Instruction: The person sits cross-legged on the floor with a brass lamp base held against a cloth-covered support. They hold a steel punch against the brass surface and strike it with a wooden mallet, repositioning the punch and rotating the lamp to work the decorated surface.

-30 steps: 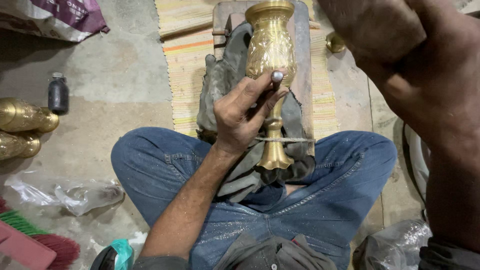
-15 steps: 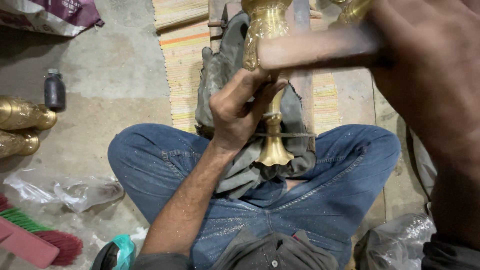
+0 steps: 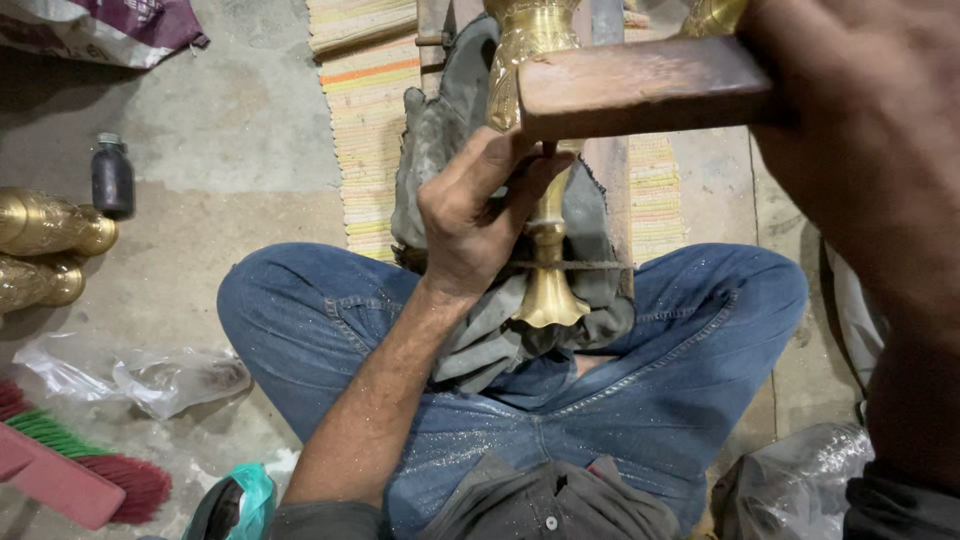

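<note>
A brass vase (image 3: pixel 548 290) lies on a grey cloth (image 3: pixel 440 150) between my crossed legs, its flared foot toward me and its engraved body (image 3: pixel 522 45) pointing away. My left hand (image 3: pixel 478 222) rests on the vase's stem and pinches a thin dark metal punch (image 3: pixel 546 150) against it. My right hand (image 3: pixel 860 140), close to the camera at the upper right, grips a wooden mallet (image 3: pixel 640 85). The mallet's head sits just above the punch and my left fingers. A thin cord (image 3: pixel 585 265) crosses the stem.
A striped woven mat (image 3: pixel 365 110) lies under the cloth. Two more brass vases (image 3: pixel 45 225) and a small dark bottle (image 3: pixel 112 178) are on the concrete floor at left. Crumpled plastic (image 3: pixel 150 375), a red and green brush (image 3: pixel 85 470) and a plastic bag (image 3: pixel 800 480) lie near my knees.
My right hand has swung the wooden mallet in from the upper right and down over the punch. My left hand slid slightly lower on the vase's stem. The view shifted upward.
</note>
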Demonstrator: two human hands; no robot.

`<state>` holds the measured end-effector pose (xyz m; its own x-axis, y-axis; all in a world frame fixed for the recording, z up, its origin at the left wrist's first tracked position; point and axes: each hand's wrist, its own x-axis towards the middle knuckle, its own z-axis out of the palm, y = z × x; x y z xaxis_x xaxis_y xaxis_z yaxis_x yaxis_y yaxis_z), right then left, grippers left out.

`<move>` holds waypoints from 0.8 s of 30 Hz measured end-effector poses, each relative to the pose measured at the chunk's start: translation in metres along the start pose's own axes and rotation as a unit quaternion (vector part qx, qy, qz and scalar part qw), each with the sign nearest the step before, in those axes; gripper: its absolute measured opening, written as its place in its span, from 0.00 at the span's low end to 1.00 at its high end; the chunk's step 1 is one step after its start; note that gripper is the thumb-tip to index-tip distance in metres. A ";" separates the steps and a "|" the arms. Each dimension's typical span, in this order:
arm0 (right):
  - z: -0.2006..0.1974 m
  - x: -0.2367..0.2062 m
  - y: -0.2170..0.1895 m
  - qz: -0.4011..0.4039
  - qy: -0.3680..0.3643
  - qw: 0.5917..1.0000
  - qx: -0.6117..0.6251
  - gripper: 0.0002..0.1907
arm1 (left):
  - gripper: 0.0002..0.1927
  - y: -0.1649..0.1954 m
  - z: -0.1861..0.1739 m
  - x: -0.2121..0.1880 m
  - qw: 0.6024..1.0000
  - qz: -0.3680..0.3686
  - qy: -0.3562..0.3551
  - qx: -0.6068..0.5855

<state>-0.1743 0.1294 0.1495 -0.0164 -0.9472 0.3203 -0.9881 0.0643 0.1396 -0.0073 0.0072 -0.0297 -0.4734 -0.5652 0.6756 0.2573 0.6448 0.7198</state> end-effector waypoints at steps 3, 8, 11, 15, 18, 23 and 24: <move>0.003 -0.003 0.001 0.004 -0.012 1.000 -0.003 0.14 | 0.21 -0.003 0.002 -0.001 0.999 -0.016 0.004 0.045; 0.016 -0.017 0.015 0.041 -0.025 0.998 0.028 0.14 | 0.19 -0.004 0.002 -0.001 1.000 -0.007 -0.002 0.029; 0.028 -0.026 0.024 0.088 -0.035 0.991 0.090 0.14 | 0.20 -0.002 0.000 0.000 1.000 -0.020 -0.005 0.010; 0.034 -0.031 0.029 0.084 -0.028 0.993 0.075 0.13 | 0.21 0.000 -0.002 0.001 1.000 -0.019 -0.010 0.022; 0.031 -0.027 0.027 0.050 -0.024 0.998 0.011 0.13 | 0.22 0.001 -0.002 0.002 0.999 -0.020 -0.002 0.029; 0.029 -0.026 0.023 0.040 -0.029 0.998 -0.028 0.13 | 0.21 0.000 -0.002 0.002 1.000 -0.022 -0.007 0.022; 0.031 -0.027 0.024 0.055 -0.040 0.998 -0.006 0.12 | 0.21 0.000 -0.002 0.002 0.999 -0.025 -0.003 0.037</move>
<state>-0.2023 0.1466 0.1147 -0.1379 -0.9560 0.2588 -0.9778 0.1731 0.1184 -0.0066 0.0053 -0.0283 -0.4888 -0.5947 0.6382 0.1705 0.6524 0.7385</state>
